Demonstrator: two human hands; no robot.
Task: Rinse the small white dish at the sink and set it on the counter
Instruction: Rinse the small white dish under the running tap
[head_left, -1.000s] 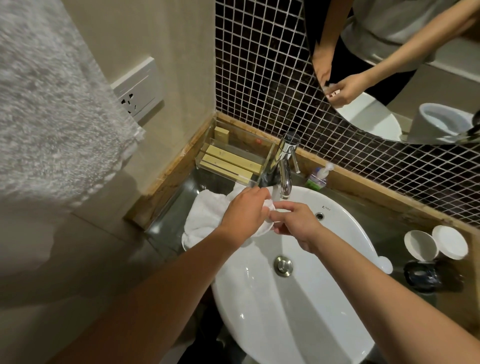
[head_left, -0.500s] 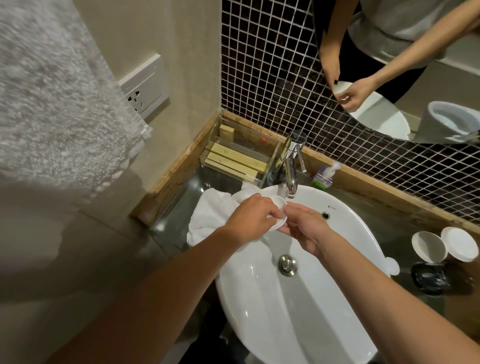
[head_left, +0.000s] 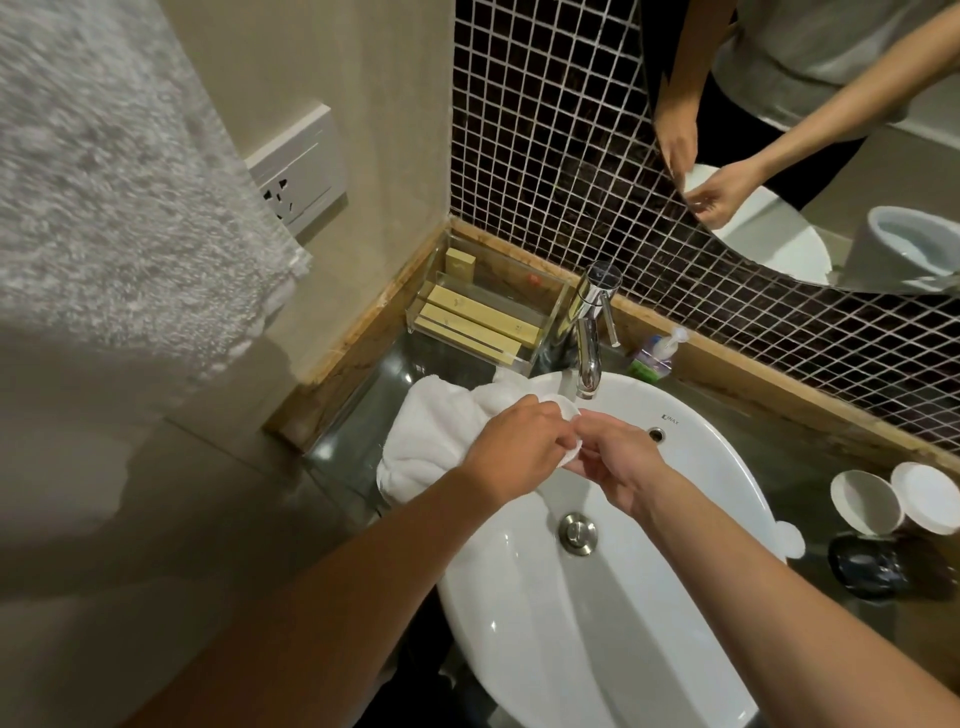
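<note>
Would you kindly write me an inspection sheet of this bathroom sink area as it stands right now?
Surface: dark glossy counter around a white basin.
Job's things: small white dish held over the basin beside the faucet; whether water runs is unclear.
Clutter: white towel left of the basin; clear tray of boxed items; small pump bottle; two white cups and a dark object on the right.
Grips: left hand and right hand both on the dish.
Cables: nothing seen.
Surroundings: wall socket, hanging towel, mosaic tile, mirror.
</note>
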